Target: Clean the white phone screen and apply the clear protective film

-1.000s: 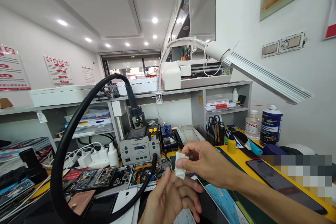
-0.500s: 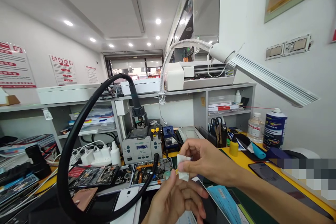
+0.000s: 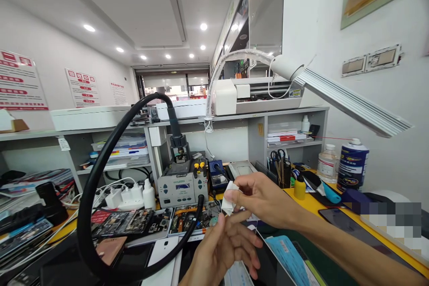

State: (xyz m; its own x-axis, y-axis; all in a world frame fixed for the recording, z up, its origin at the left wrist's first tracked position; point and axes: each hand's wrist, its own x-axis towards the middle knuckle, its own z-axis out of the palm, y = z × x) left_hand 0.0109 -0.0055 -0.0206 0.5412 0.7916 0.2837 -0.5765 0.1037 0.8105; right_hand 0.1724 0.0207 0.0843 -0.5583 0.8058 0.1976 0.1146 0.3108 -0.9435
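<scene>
The right hand [image 3: 264, 199] is pinching a small folded white piece of paper-like material [image 3: 229, 202] above the open, palm-up left hand [image 3: 228, 250], while a thick black curved hose [image 3: 87, 196] is looping beside them from a gray box-shaped station [image 3: 177, 187].

Two hands [image 3: 224, 250] [image 3: 259, 196], one white wad [image 3: 228, 204], one can [image 3: 352, 165]

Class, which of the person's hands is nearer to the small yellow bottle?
Right. The right hand is just left of the yellow bottle, pinching a crumpled white piece; the left hand is open, farther left and nearer the camera.
</scene>
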